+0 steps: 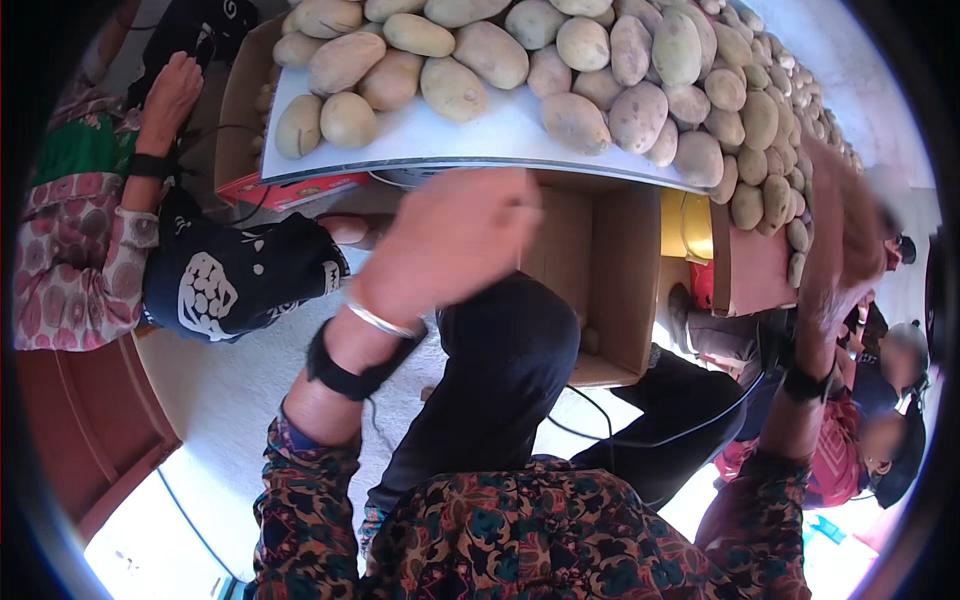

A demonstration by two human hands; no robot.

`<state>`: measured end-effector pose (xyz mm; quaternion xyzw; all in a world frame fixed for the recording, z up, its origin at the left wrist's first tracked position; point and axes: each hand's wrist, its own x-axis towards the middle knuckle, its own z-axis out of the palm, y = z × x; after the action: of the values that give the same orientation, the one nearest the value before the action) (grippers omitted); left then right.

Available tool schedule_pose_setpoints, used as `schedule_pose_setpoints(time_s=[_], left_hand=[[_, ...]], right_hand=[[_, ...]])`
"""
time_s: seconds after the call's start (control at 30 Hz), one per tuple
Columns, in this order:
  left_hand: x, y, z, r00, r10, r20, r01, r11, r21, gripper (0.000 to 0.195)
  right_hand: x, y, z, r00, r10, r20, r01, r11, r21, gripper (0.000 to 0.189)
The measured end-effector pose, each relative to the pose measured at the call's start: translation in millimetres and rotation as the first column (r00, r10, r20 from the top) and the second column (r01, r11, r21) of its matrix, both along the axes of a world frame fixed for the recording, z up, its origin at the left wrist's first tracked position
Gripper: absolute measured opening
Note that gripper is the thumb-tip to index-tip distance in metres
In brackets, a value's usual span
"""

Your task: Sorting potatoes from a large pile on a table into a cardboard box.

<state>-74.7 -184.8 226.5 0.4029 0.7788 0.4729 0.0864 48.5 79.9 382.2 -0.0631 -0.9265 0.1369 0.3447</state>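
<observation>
Many potatoes (491,54) lie heaped on a white tabletop (420,146) before me, running far to the right. My left hand (465,236), blurred by motion, hangs with curled fingers just in front of the table's edge, beside an open cardboard box (619,277). Whether anything is in its fingers is hidden. At the far right, my right hand (844,217) is beside the potatoes at the table's corner; blur hides its grip. Low inside the box a potato (590,340) shows dimly.
Another person's hand (174,94) is at the left, near a second cardboard box (236,112). A reddish-brown carton (754,274) stands under the right corner. Black cables (652,444) cross near my legs (510,352). More people sit at the right.
</observation>
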Motion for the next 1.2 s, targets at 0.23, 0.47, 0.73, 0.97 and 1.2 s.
schedule_pose_setpoints(time_s=[0.23,0.47,0.73,0.97,1.2], left_hand=[[-12,-32,-234,0.933,0.358,0.032,-0.262,0.738,-0.622,0.017],[-15,-31,-385,0.966,0.083,-0.246,-0.248,0.579,-0.776,0.03],[-22,-10,-337,0.954,0.267,-0.137,-0.275,0.596,-0.755,0.03],[15,-42,-208,0.911,0.394,0.124,-0.146,0.586,-0.797,0.038],[69,-102,-66,0.696,0.375,0.613,-0.155,0.911,-0.381,0.042]], right_hand=[[59,3,-63,0.973,-0.217,0.078,0.228,0.954,-0.193,0.017],[50,13,-84,0.998,-0.056,0.017,0.058,0.959,-0.279,0.015],[64,17,-85,0.999,0.049,-0.02,-0.051,0.993,-0.108,0.028],[89,19,-76,0.993,0.071,-0.089,-0.081,0.991,-0.108,0.024],[110,42,-82,0.969,-0.231,-0.091,0.035,0.49,-0.871,0.02]])
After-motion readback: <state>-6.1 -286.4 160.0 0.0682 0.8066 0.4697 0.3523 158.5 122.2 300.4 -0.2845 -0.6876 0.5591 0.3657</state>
